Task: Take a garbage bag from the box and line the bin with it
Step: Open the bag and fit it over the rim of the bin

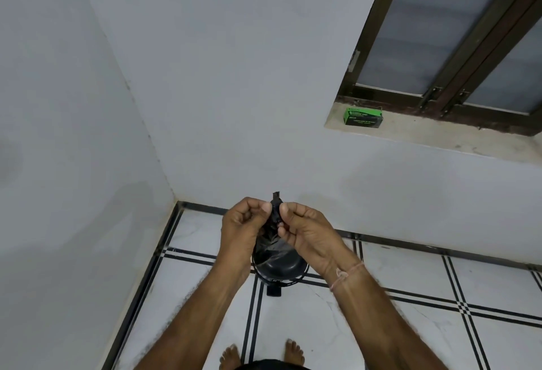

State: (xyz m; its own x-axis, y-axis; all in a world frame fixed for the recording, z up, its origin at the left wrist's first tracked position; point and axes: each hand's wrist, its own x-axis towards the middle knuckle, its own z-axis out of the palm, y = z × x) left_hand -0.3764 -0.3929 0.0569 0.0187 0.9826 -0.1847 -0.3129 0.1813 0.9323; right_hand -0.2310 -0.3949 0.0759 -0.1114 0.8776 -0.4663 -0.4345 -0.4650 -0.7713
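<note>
A: Where is the garbage bag (275,208)?

B: Up in front of the person, pinched between both hands. It is black and bunched into a narrow twist, with a short end poking up above the fingers. The lower part fans out a little and hangs down toward the bin (278,267).

A: How are the hands holding it?

B: The left hand (245,228) has thumb and fingertips pressed together on the left side of the twist. The right hand (305,231) pinches the same twist from the right, thumb on top, fingers curled under. The two hands are nearly touching, with the bag between them.

A: And the bin?

B: It is black and round, and stands on the floor (322,325) directly below the hands, close to the corner of the room. Whether the hanging plastic touches its rim I cannot tell; black blends with black there.

A: The box?

B: A green box (363,117) lies on the window ledge (425,135), up and to the right, well apart from the hands.

A: Anything else?

B: A thin thread band (347,274) sits around the right wrist, and two bare feet (293,352) stand on white tiles with dark lines.
</note>
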